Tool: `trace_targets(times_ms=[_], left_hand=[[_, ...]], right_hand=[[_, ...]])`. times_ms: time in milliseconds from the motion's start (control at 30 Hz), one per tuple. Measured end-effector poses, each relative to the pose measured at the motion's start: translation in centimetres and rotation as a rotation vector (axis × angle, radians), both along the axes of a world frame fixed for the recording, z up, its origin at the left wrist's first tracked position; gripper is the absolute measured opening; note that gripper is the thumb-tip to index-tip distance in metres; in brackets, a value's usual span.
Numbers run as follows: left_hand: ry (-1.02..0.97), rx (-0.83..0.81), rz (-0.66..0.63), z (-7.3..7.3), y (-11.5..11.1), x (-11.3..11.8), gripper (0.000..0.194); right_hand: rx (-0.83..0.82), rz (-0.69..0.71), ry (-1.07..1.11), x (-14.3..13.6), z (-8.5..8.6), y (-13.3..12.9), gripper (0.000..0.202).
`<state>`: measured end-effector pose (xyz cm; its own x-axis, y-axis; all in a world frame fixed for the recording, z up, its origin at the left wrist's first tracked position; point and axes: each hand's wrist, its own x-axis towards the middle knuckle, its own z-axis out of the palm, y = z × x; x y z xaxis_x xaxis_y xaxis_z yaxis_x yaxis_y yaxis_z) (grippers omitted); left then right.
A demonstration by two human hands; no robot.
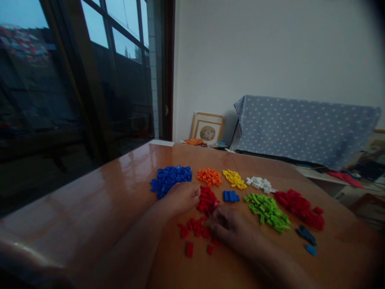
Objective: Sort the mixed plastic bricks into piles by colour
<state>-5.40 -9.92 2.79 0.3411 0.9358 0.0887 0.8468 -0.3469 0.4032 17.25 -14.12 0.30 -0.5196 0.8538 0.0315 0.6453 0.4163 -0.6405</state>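
My left hand point(185, 195) is closed at the left edge of a heap of red toy bricks point(207, 198). Its fingertips are turned away, so what they hold is hidden. Just right of loose red bricks point(197, 226) on the table, my right hand point(230, 224) has its thumb and fingers curled together. Its fingertips touch or nearly touch those bricks; I cannot make out anything between them. A larger red brick point(189, 249) and a small one point(210, 250) lie nearer to me. Blue bricks point(171, 178) are heaped behind my left hand.
On the brown table point(120, 196) are orange bricks point(209, 177), yellow bricks point(234, 179), white bricks point(259, 184), a blue group point(231, 196), lime green bricks point(269, 212), another red heap point(300, 208) and dark blue pieces point(306, 235). A dotted cloth point(300, 128) hangs behind.
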Motion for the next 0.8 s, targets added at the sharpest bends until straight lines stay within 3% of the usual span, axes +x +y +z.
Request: trace_targets(times_ms=[133, 200, 467, 800], left_hand=[[-0.018, -0.013, 0.003, -0.1, 0.1, -0.2, 0.011], [-0.018, -0.013, 0.006, -0.1, 0.1, -0.2, 0.011], [-0.057, 0.004, -0.006, -0.3, 0.1, -0.3, 0.012], [-0.064, 0.047, -0.013, -1.0, 0.6, -0.7, 0.012]], right_hand=[[-0.135, 0.104, -0.031, 0.0, 0.9, -1.2, 0.056], [-0.131, 0.11, -0.035, -0.1, 1.2, -1.4, 0.066], [-0.054, 0.074, -0.062, -1.2, 0.4, -0.9, 0.008], [-0.015, 0.026, -0.033, -2.0, -0.2, -1.4, 0.014]])
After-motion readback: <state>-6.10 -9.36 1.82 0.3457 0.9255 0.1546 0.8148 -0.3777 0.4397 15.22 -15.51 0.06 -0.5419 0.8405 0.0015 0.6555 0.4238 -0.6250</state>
